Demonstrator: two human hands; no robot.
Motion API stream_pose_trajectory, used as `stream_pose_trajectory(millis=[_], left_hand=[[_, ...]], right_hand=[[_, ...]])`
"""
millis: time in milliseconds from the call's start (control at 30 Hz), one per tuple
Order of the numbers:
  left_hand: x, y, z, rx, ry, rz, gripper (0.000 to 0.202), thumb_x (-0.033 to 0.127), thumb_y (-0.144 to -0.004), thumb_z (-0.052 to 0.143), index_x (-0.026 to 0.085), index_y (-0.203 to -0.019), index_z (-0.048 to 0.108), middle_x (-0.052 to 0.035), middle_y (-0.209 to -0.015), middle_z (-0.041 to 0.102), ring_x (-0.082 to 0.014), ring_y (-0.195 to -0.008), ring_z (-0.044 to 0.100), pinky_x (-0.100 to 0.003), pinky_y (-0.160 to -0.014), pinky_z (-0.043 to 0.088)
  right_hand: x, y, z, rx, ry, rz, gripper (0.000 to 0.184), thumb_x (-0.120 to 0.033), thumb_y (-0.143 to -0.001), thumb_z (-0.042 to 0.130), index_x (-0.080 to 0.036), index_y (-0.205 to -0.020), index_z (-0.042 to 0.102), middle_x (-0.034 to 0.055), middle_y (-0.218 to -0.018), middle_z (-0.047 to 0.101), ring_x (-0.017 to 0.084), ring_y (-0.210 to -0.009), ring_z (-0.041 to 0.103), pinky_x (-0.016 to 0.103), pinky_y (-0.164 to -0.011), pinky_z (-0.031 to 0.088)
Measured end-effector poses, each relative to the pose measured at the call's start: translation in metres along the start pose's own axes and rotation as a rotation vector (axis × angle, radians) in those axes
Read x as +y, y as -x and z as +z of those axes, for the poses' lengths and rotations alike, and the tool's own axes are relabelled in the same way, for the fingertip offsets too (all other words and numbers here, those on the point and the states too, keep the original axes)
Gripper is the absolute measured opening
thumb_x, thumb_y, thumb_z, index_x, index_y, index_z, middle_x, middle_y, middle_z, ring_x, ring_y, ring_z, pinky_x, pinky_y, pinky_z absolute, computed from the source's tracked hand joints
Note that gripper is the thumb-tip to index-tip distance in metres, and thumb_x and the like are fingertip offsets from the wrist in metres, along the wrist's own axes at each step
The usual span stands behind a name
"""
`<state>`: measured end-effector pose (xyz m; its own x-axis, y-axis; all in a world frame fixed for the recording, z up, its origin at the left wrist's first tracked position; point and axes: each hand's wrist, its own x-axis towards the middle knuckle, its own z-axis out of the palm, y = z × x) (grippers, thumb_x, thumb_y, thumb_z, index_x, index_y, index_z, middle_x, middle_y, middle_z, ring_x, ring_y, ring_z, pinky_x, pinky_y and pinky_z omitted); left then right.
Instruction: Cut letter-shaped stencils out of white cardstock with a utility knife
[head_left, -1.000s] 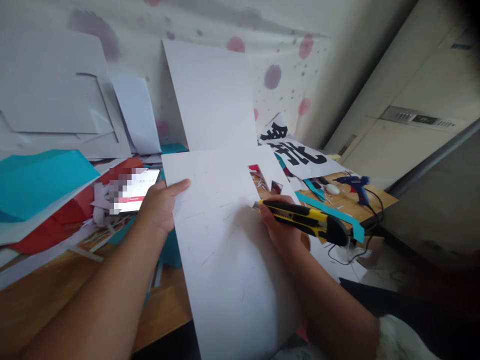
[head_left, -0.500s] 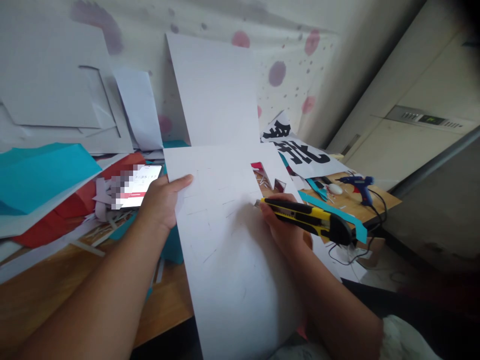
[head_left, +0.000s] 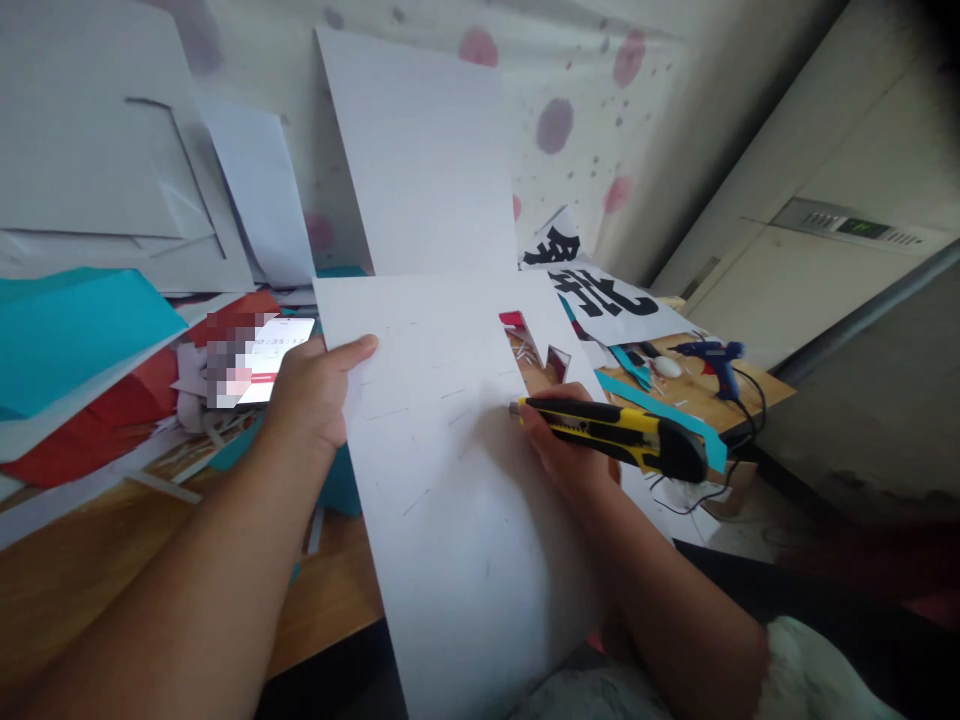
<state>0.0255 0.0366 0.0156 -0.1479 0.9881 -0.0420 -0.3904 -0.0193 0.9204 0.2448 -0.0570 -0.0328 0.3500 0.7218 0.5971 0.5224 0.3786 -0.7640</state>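
A white sheet of card (head_left: 450,500) with faint pencil lines and slits lies in front of me, tilted toward my body. My left hand (head_left: 319,390) grips its left edge, thumb on top and the other fingers hidden beneath. My right hand (head_left: 566,450) is closed around a yellow and black utility knife (head_left: 607,425). The knife's tip rests at or just above the card, below a cut-out opening (head_left: 525,350) through which the wooden table shows. Whether the blade is in the card I cannot tell.
Behind stands a blank white panel (head_left: 427,160). Left are a lit phone (head_left: 274,360), turquoise paper (head_left: 82,330) and red paper (head_left: 112,420). On the right lie a blue glue gun (head_left: 712,365) with its cord, a turquoise strip (head_left: 667,410) and a sheet with black characters (head_left: 607,305).
The whole view has shifted slightly, so things appear a little higher and further left. Both hands keep their holds, and the knife stays at nearly the same spot on the card.
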Motion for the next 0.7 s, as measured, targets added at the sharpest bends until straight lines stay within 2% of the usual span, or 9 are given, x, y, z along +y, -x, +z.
stream_pose_trajectory(millis=[233, 433, 600, 700], left_hand=[[-0.002, -0.001, -0.003, 0.004, -0.018, 0.036, 0.047, 0.018, -0.046, 0.084, 0.010, -0.091, 0.073, -0.0137, -0.101, 0.072, -0.0294, -0.081, 0.067, -0.044, -0.075, 0.055], [-0.002, -0.002, -0.002, 0.011, -0.021, 0.045, 0.041, 0.017, -0.045, 0.083, 0.011, -0.084, 0.073, -0.0112, -0.094, 0.072, -0.0278, -0.079, 0.066, -0.040, -0.071, 0.055], [-0.002, -0.001, -0.001, -0.005, -0.006, 0.043, 0.043, 0.017, -0.045, 0.083, 0.010, -0.087, 0.073, -0.0113, -0.094, 0.072, -0.0272, -0.078, 0.066, -0.042, -0.073, 0.056], [-0.002, -0.001, -0.002, -0.016, -0.005, 0.037, 0.046, 0.017, -0.046, 0.082, 0.010, -0.090, 0.073, -0.0127, -0.097, 0.072, -0.0276, -0.077, 0.066, -0.044, -0.072, 0.056]], right_hand=[[0.000, 0.005, -0.010, -0.040, 0.062, 0.070, 0.014, -0.030, -0.076, 0.071, -0.026, -0.082, 0.059, -0.0010, -0.075, 0.062, 0.016, -0.065, 0.058, 0.029, -0.061, 0.047], [0.004, 0.009, -0.018, -0.124, -0.044, 0.102, 0.017, -0.030, -0.073, 0.072, -0.027, -0.081, 0.057, -0.0034, -0.070, 0.059, 0.015, -0.059, 0.057, 0.029, -0.055, 0.048], [0.003, 0.014, -0.027, -0.178, -0.017, 0.107, 0.014, -0.027, -0.073, 0.071, -0.026, -0.080, 0.059, -0.0022, -0.072, 0.065, 0.017, -0.065, 0.063, 0.031, -0.060, 0.051], [0.002, 0.019, -0.030, -0.197, -0.074, 0.110, 0.014, -0.025, -0.073, 0.071, -0.025, -0.081, 0.059, -0.0011, -0.077, 0.070, 0.017, -0.069, 0.067, 0.031, -0.062, 0.054]])
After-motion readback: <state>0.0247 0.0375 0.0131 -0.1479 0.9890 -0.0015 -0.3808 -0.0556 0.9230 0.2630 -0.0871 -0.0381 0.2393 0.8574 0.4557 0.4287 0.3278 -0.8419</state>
